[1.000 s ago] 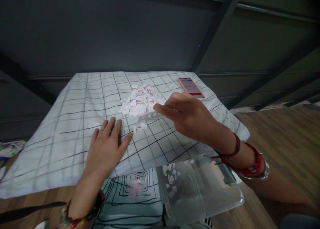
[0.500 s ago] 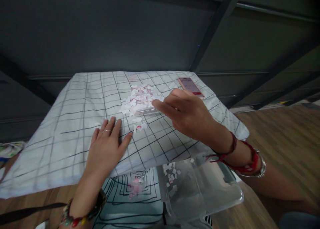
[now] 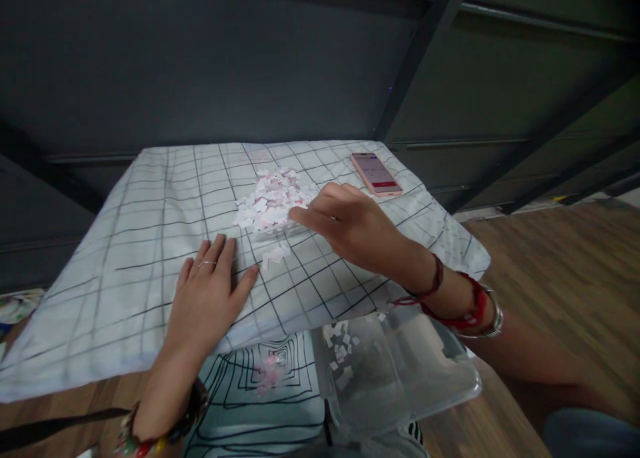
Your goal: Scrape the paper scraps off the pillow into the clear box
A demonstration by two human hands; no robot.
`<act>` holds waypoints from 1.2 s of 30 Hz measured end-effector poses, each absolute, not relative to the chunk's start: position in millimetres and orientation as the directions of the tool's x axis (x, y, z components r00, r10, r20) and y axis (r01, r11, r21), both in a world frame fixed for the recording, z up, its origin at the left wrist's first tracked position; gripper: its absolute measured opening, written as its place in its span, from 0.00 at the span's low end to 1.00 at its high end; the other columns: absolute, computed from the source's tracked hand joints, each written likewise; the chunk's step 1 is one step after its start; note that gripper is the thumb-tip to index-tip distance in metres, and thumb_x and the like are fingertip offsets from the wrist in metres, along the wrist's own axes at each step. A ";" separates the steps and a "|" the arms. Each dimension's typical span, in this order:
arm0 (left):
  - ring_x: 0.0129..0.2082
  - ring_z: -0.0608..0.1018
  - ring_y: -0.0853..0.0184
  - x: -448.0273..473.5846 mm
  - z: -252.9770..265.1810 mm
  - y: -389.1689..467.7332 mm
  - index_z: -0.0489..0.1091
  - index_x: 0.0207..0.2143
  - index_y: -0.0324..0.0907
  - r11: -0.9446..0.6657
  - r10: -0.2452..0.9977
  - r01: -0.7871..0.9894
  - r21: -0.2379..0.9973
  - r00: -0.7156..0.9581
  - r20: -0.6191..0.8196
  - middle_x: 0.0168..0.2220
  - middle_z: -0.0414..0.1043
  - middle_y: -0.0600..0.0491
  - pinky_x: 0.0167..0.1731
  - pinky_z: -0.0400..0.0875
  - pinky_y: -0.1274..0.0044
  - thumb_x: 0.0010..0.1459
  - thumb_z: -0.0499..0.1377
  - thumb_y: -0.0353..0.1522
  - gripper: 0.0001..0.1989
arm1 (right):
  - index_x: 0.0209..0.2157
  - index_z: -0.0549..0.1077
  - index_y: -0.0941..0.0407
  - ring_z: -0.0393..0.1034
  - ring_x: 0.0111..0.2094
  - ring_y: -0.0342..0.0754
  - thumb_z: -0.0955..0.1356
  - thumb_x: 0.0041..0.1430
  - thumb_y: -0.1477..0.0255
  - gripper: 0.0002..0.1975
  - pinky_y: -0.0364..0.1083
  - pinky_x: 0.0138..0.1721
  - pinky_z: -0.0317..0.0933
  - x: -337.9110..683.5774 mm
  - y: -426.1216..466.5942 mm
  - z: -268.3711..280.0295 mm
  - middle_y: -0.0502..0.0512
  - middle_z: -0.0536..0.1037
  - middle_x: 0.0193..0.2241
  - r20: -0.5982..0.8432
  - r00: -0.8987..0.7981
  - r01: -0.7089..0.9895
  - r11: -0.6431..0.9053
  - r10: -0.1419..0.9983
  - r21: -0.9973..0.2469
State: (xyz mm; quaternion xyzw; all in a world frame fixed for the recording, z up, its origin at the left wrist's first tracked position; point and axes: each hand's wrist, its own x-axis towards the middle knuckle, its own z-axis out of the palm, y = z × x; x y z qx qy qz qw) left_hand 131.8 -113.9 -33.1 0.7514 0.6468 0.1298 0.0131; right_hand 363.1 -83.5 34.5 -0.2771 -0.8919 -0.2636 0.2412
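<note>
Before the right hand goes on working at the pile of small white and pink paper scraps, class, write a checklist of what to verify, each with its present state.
1. Left hand lies flat, fingers spread, on the white grid-lined cloth: ok.
2. Right hand has its fingertips at the near edge of the pile of small white and pink paper scraps: ok.
3. Whether the right hand pinches a scrap: cannot tell.
4. All scraps gathered in one pile: not ok, a few loose scraps lie apart, nearer the left hand.
5. Clear plastic box sits below the cloth's near edge, some scraps inside: ok.
6. Pink phone lies apart from the pile: ok.
</note>
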 end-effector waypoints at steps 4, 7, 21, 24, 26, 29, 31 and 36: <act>0.64 0.53 0.50 129.7 -34.3 -113.5 0.50 0.61 0.23 -0.152 0.968 0.949 0.278 0.086 0.235 0.63 0.53 0.33 0.61 0.51 0.60 0.61 0.39 0.41 0.34 | 0.41 0.70 0.58 0.57 0.32 0.45 0.54 0.62 0.83 0.17 0.45 0.32 0.51 373.0 -87.3 32.4 0.50 0.70 0.27 0.563 -0.735 0.590 0.766 0.378 0.255; 0.64 0.54 0.49 129.0 -35.8 -112.7 0.51 0.61 0.26 -0.167 0.963 0.948 0.271 0.099 0.250 0.63 0.54 0.34 0.61 0.51 0.58 0.61 0.39 0.38 0.31 | 0.41 0.70 0.58 0.59 0.33 0.44 0.55 0.62 0.84 0.17 0.46 0.33 0.52 383.4 -94.9 34.7 0.51 0.71 0.28 0.584 -0.703 0.605 0.773 0.406 0.190; 0.64 0.52 0.45 125.7 -35.4 -112.3 0.49 0.62 0.25 -0.205 0.956 0.948 0.245 0.141 0.256 0.62 0.53 0.31 0.61 0.51 0.55 0.61 0.39 0.36 0.31 | 0.41 0.70 0.56 0.60 0.36 0.44 0.54 0.62 0.85 0.18 0.46 0.36 0.51 397.4 -96.7 38.1 0.51 0.72 0.31 0.464 -0.756 0.597 0.777 0.462 0.199; 0.64 0.51 0.44 126.4 -34.6 -112.3 0.50 0.61 0.23 -0.214 0.954 0.949 0.233 0.151 0.260 0.62 0.53 0.30 0.61 0.51 0.55 0.61 0.39 0.38 0.32 | 0.39 0.71 0.55 0.61 0.35 0.44 0.55 0.62 0.84 0.18 0.46 0.35 0.52 412.1 -103.4 42.8 0.50 0.72 0.30 0.539 -0.706 0.636 0.746 0.459 0.198; 0.64 0.51 0.44 126.7 -33.8 -112.7 0.51 0.60 0.22 -0.218 0.952 0.949 0.227 0.157 0.261 0.62 0.52 0.29 0.61 0.51 0.55 0.62 0.38 0.38 0.32 | 0.38 0.71 0.56 0.61 0.35 0.44 0.55 0.62 0.83 0.17 0.46 0.34 0.51 416.9 -107.0 44.7 0.50 0.72 0.30 0.603 -0.659 0.672 0.712 0.450 0.202; 0.64 0.51 0.44 126.3 -34.0 -113.0 0.52 0.60 0.22 -0.225 0.951 0.950 0.216 0.165 0.263 0.62 0.52 0.29 0.60 0.52 0.54 0.62 0.38 0.38 0.32 | 0.37 0.72 0.55 0.61 0.33 0.44 0.55 0.62 0.82 0.17 0.46 0.33 0.49 423.2 -113.1 46.6 0.50 0.70 0.27 0.635 -0.610 0.733 0.643 0.475 0.223; 0.64 0.52 0.44 125.8 -35.0 -112.6 0.53 0.60 0.22 -0.228 0.949 0.952 0.206 0.170 0.266 0.62 0.52 0.29 0.60 0.52 0.54 0.62 0.38 0.38 0.31 | 0.35 0.72 0.55 0.60 0.32 0.44 0.55 0.61 0.82 0.17 0.46 0.32 0.48 429.1 -118.1 47.5 0.50 0.69 0.25 0.602 -0.622 0.743 0.620 0.500 0.253; 0.64 0.51 0.45 125.1 -37.4 -111.1 0.55 0.60 0.26 -0.209 0.952 0.959 0.190 0.155 0.265 0.62 0.54 0.33 0.60 0.52 0.55 0.62 0.40 0.38 0.30 | 0.36 0.72 0.57 0.58 0.31 0.44 0.56 0.61 0.83 0.16 0.46 0.32 0.48 435.9 -124.0 45.5 0.50 0.70 0.25 0.526 -0.691 0.688 0.673 0.495 0.271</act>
